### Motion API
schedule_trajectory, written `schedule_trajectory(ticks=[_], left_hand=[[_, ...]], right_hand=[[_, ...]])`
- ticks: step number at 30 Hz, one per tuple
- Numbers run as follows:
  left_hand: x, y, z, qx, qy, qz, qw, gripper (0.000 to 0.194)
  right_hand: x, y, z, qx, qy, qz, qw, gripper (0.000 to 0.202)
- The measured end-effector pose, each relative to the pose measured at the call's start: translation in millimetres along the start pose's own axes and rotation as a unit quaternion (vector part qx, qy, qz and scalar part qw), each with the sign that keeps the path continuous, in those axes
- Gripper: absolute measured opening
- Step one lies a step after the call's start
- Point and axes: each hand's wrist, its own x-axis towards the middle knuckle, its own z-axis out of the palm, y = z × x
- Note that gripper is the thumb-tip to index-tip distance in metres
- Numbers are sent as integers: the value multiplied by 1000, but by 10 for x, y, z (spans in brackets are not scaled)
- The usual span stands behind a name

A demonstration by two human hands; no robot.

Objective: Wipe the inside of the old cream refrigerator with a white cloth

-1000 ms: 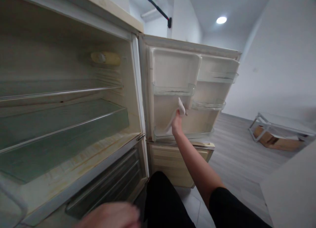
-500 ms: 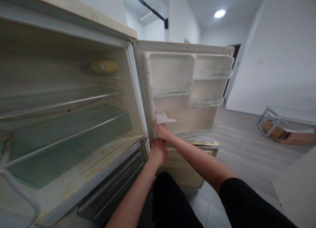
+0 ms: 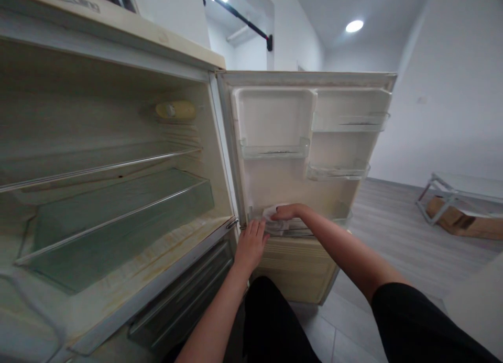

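My right hand [image 3: 288, 211] is closed on a thin white cloth [image 3: 271, 213] inside the bottom bin of the fridge door [image 3: 283, 187]. Part of the cloth shows through the bin's clear front wall [image 3: 310, 231]. Below and left of it, my left hand [image 3: 252, 243] rests with fingers stretched out against the hinge-side end of that bin. It holds nothing that I can see. The door stands wide open to the right of the fridge body.
Left is the yellowed fridge interior with a glass shelf [image 3: 118, 166] and a greenish clear drawer [image 3: 129, 227]. Further clear bins [image 3: 275, 149] line the door. A lower door [image 3: 294, 268] stands open beneath. A cardboard box [image 3: 451, 216] sits under a metal-framed table [image 3: 471, 186] at right.
My right hand and the cloth have moved right and down from the door's inner panel into the bottom bin. My left hand has stayed at the bin's end. The view has shifted slightly.
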Motion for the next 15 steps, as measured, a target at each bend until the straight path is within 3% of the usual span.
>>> schedule_trajectory(ticks=[5, 9, 12, 15], left_hand=[[-89, -47, -33, 6, 2, -1, 1000, 60], [-143, -56, -62, 6, -7, -2, 1000, 69], [-164, -59, -85, -10, -14, -2, 1000, 76], [-190, -78, -105, -29, -17, 4, 999, 79]], right_hand=[[-450, 521, -323, 25, -41, 129, 990, 14], [-958, 880, -485, 35, 30, 264, 963, 23], [-1136, 939, -469, 19, 52, 255, 965, 31], [-1006, 774, -381, 9, 32, 221, 975, 24]])
